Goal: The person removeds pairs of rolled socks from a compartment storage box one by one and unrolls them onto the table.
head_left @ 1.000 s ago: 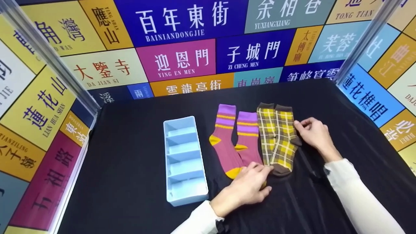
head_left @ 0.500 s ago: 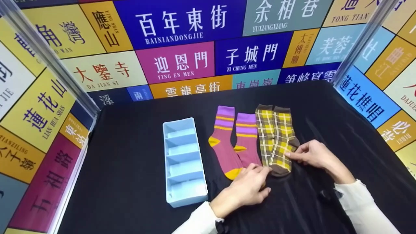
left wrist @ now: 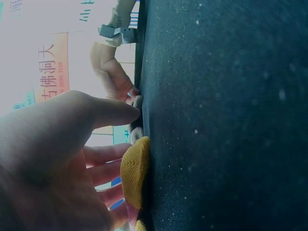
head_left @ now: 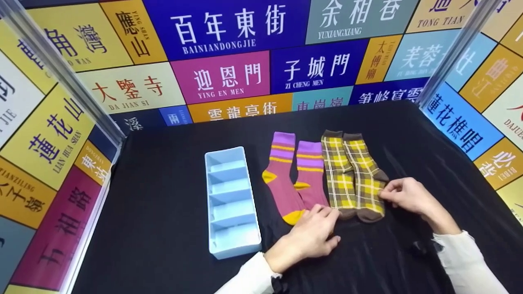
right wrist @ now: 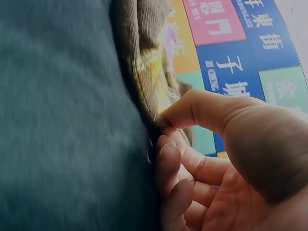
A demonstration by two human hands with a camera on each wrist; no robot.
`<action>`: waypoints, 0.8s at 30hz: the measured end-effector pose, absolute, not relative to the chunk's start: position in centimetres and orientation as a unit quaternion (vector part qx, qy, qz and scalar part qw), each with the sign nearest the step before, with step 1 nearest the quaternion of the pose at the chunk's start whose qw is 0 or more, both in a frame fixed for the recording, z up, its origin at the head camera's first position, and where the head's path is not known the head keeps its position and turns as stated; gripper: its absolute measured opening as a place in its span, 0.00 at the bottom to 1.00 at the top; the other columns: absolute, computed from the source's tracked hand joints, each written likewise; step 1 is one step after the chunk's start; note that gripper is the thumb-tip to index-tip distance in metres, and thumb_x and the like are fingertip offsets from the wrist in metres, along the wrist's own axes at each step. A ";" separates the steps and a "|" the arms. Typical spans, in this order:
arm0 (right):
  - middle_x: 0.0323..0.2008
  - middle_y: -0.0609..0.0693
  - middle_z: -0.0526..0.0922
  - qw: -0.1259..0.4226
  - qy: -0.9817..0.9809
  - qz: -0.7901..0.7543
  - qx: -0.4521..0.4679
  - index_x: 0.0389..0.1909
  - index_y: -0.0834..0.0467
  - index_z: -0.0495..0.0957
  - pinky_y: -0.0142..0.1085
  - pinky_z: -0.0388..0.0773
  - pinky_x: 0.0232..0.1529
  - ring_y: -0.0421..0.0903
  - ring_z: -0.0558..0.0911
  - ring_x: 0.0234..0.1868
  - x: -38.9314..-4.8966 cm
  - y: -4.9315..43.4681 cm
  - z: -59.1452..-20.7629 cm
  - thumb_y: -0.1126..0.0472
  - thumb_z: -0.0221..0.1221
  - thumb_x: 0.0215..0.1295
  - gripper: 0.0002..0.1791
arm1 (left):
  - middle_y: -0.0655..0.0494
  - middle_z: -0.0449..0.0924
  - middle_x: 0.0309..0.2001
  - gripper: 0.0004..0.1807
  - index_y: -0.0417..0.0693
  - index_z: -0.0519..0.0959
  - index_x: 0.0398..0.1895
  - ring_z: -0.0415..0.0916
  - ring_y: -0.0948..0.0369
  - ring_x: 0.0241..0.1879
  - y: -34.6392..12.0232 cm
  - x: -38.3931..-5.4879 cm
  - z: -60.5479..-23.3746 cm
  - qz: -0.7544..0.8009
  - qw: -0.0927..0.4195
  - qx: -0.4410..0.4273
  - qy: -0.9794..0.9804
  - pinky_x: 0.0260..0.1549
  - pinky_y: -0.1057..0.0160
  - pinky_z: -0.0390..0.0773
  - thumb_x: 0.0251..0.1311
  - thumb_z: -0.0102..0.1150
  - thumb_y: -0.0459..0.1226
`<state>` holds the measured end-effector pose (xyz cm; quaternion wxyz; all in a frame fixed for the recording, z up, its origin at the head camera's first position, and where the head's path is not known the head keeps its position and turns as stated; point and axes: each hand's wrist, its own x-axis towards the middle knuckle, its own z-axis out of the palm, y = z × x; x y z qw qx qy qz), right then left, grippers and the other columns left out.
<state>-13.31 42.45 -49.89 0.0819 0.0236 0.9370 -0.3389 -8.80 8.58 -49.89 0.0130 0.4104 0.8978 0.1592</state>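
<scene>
Two pairs of socks lie flat on black cloth in the head view. My right hand (head_left: 408, 196) pinches the side edge of the right plaid sock (head_left: 369, 190) between thumb and fingertips; the right wrist view shows this pinch on the sock's edge (right wrist: 158, 94). Beside it lies the left plaid sock (head_left: 340, 179). My left hand (head_left: 310, 234) rests over the toe end of the right pink-and-purple sock (head_left: 311, 175), fingers extended, thumb apart. That toe is covered in the head view, while a yellow toe (left wrist: 135, 168) shows against the fingers in the left wrist view. The left pink-and-purple sock (head_left: 282, 175) lies alongside.
A light blue box (head_left: 237, 250) with several compartments stands left of the socks. Black cloth (head_left: 163, 212) with some wrinkles covers the table. Panels printed with coloured signs (head_left: 229, 77) stand behind and at both sides.
My right hand moved down along the right plaid sock, took its edge and drew it rightward, so a gap shows between the plaid toes. The left hand stays in place.
</scene>
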 end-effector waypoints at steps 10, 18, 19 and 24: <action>0.26 0.47 0.85 0.125 0.926 -0.357 -0.007 0.34 0.61 0.87 0.33 0.78 0.28 0.40 0.82 0.25 -12.8 42.9 -49.5 0.54 0.69 0.71 0.13 | 0.65 0.84 0.61 0.25 0.58 0.75 0.67 0.75 0.62 0.63 8.4 -8.9 -49.8 0.172 0.026 0.408 0.896 0.56 0.60 0.79 0.70 0.66 0.51; 0.24 0.45 0.85 0.145 0.925 -0.350 -0.008 0.33 0.59 0.88 0.33 0.77 0.29 0.41 0.83 0.25 -12.7 42.6 -49.2 0.52 0.70 0.70 0.14 | 0.65 0.84 0.62 0.25 0.59 0.76 0.68 0.75 0.62 0.62 8.4 -8.9 -49.8 0.166 0.021 0.414 0.895 0.54 0.60 0.79 0.71 0.65 0.51; 0.24 0.46 0.85 0.145 0.928 -0.344 -0.007 0.32 0.59 0.87 0.33 0.77 0.28 0.41 0.82 0.25 -12.7 42.6 -49.1 0.50 0.70 0.71 0.15 | 0.65 0.84 0.62 0.25 0.59 0.76 0.68 0.75 0.62 0.62 8.3 -8.9 -49.8 0.167 0.024 0.415 0.894 0.54 0.61 0.79 0.71 0.65 0.51; 0.21 0.47 0.83 0.116 0.939 -0.324 -0.015 0.26 0.56 0.85 0.34 0.75 0.24 0.41 0.80 0.21 -13.1 41.7 -48.8 0.42 0.66 0.75 0.23 | 0.64 0.84 0.61 0.24 0.59 0.76 0.67 0.75 0.62 0.63 8.0 -9.2 -49.5 0.170 0.043 0.417 0.892 0.56 0.60 0.80 0.72 0.64 0.52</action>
